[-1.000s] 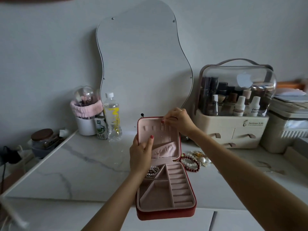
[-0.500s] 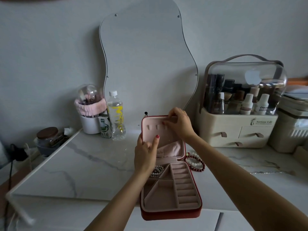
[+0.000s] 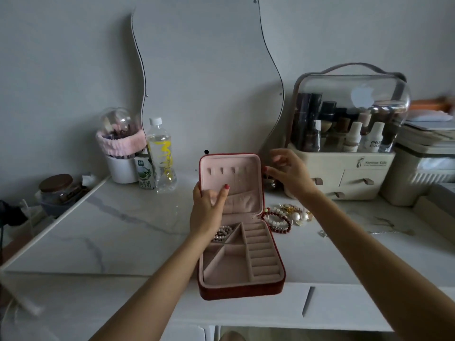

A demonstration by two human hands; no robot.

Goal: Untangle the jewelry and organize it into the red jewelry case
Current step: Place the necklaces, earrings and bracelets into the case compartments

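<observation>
My left hand [image 3: 208, 210] holds the red case [image 3: 242, 289] lid at the table's [image 3: 123, 230] front edge. My right hand [image 3: 290, 173] is loose beside it. The box [image 3: 344, 175] behind says "Serious Life".

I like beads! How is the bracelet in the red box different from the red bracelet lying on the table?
The bracelet in the red jewelry case has pale, whitish-brown beads; the red bead bracelet is dark red. The pale one lies inside a top-left compartment, partly hidden behind the left hand; the red one lies on the marble table, beside the case, bunched with other jewelry. Both are strings of round beads.
</observation>
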